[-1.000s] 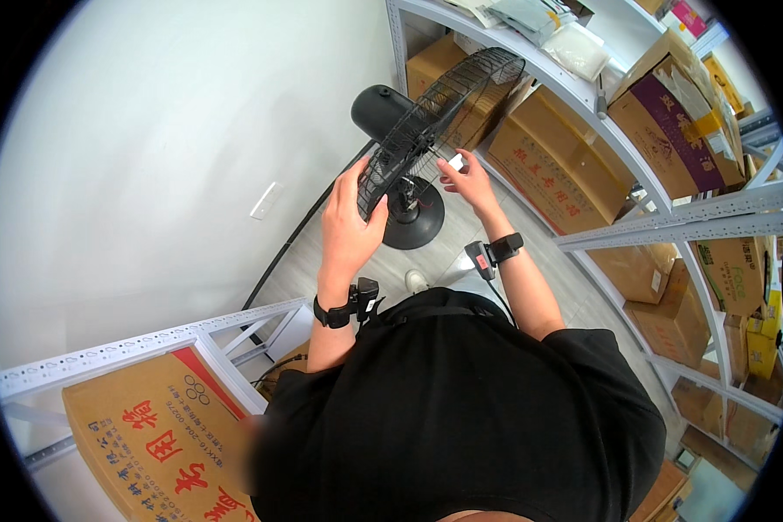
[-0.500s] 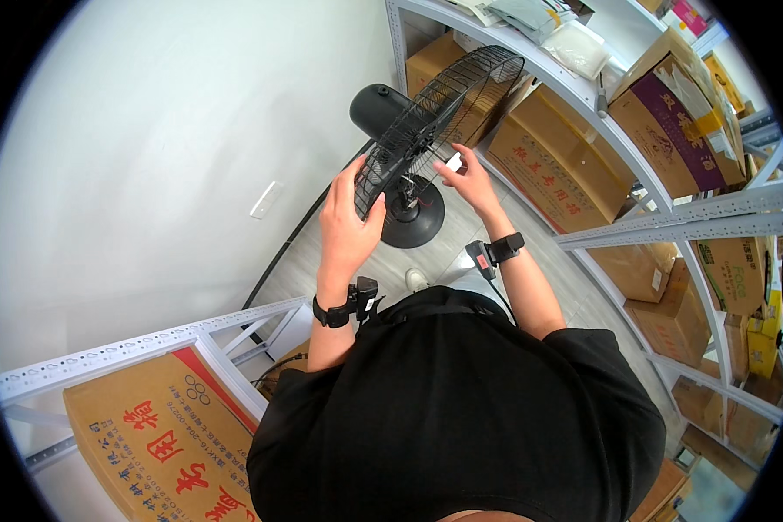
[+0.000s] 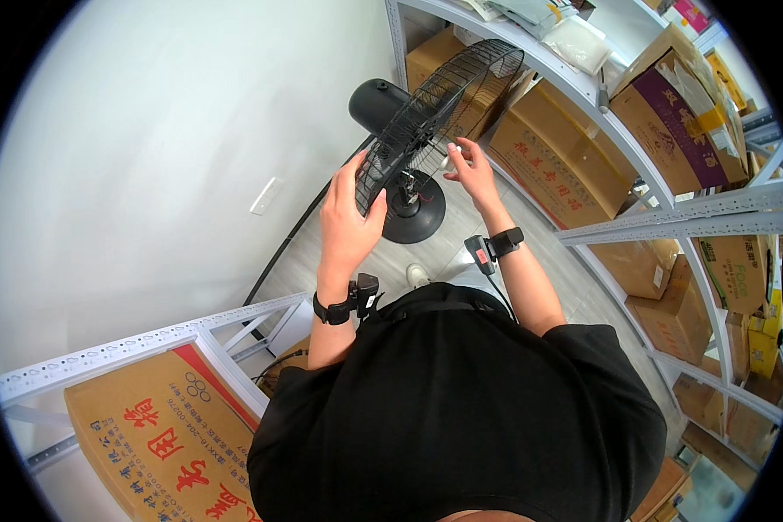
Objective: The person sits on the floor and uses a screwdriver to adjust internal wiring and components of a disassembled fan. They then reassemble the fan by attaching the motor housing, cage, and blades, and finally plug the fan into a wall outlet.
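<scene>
A black pedestal fan [image 3: 378, 106] stands before me, its wire cage [image 3: 483, 74] tilted up to the right and its round base [image 3: 416, 217] on the floor. My left hand [image 3: 348, 213] grips the near left rim of the cage, fingers over the outside and thumb on the inner side. Close to the open front of the cage, my right hand [image 3: 476, 178] pinches a small white object [image 3: 449, 160] between thumb and fingers; its kind is too small to make out. Thin wires show by the pole above the base.
White metal shelving [image 3: 618, 139] with cardboard boxes [image 3: 565, 148] curves along the right. A screwdriver-like tool [image 3: 602, 96] lies on its upper shelf. At the lower left another shelf holds a large carton [image 3: 161, 426]. A black cable [image 3: 278, 252] runs beside the white wall.
My right hand has shifted slightly, and the white object in it has turned so that less of it shows. The left hand stays on the cage rim.
</scene>
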Motion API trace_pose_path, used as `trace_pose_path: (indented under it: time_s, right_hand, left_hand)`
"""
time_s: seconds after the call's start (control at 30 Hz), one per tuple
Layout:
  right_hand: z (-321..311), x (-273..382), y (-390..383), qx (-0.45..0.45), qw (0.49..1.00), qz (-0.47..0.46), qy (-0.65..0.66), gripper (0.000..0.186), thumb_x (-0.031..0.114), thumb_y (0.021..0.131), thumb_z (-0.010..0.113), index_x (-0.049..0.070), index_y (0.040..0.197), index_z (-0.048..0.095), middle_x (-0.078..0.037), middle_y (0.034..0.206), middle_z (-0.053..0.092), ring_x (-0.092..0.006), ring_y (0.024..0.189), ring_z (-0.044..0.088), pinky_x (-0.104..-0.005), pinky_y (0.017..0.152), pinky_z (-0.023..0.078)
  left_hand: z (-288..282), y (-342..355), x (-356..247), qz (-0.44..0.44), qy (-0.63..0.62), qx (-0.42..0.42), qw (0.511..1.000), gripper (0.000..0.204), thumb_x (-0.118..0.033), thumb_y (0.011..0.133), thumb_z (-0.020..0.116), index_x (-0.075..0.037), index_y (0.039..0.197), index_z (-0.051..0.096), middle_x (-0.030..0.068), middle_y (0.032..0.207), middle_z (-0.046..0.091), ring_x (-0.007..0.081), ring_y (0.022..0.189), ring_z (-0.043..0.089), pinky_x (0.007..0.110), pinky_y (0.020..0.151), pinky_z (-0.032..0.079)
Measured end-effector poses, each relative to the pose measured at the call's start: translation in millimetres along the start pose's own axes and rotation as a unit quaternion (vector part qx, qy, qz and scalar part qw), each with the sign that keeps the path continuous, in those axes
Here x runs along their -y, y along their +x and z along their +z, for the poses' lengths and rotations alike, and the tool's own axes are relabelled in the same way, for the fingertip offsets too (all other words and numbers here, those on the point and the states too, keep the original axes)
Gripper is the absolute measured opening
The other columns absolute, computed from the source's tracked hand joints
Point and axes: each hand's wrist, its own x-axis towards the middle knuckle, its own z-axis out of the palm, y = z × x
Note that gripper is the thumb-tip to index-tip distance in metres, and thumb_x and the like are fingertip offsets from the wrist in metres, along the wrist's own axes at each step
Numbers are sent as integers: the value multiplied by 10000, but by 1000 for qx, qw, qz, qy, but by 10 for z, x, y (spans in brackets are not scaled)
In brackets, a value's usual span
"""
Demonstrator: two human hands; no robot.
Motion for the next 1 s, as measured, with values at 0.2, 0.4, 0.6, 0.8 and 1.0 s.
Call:
trace_pose_path:
  time_s: [0.2, 0.4, 0.6, 0.8, 1.0]
  right_hand:
    - [-62, 15, -37, 86, 995, 38, -45, 738, 369, 860, 710, -12, 1386, 359, -166, 1101, 573, -199, 940, 622, -317, 720, 574]
    - [-73, 49, -63, 106, 990, 86, -18, 751, 369, 849, 720, -41, 1362, 356, -160, 1009, 638, -203, 887, 664, -318, 722, 567]
    - [-121, 10, 1, 107, 986, 130, 1, 625, 476, 882, 644, -57, 1182, 514, -174, 1012, 659, -211, 833, 679, -317, 734, 570]
    - [-160, 64, 51, 123, 964, 220, 85, 632, 526, 893, 603, -57, 1134, 560, -156, 1048, 631, -196, 888, 656, -311, 742, 576]
    - [-168, -106, 149, 70, 987, 89, 112, 572, 448, 949, 551, -33, 1249, 471, -122, 1093, 582, -188, 903, 633, -316, 704, 576]
  left_hand:
    - [-3, 2, -1, -11, 0, -4, 1000, 493, -53, 824, 661, 3, 1285, 495, 181, 1184, 603, 282, 1078, 607, 371, 929, 482]
    - [-1, 8, -24, -9, 3, -6, 1000, 493, -48, 819, 661, -1, 1282, 498, 178, 1173, 608, 281, 1062, 612, 371, 924, 481]
    - [23, -1, -26, -14, 6, -13, 1000, 484, -55, 822, 662, -3, 1276, 505, 174, 1160, 614, 277, 1054, 614, 370, 919, 482]
    - [20, 7, -51, -15, 1, -25, 1000, 486, -38, 792, 652, -14, 1258, 515, 195, 1135, 599, 353, 1037, 602, 406, 897, 483]
    - [49, 19, -39, -22, 7, -27, 999, 479, -48, 800, 648, -13, 1259, 514, 196, 1143, 599, 352, 1040, 602, 405, 897, 483]
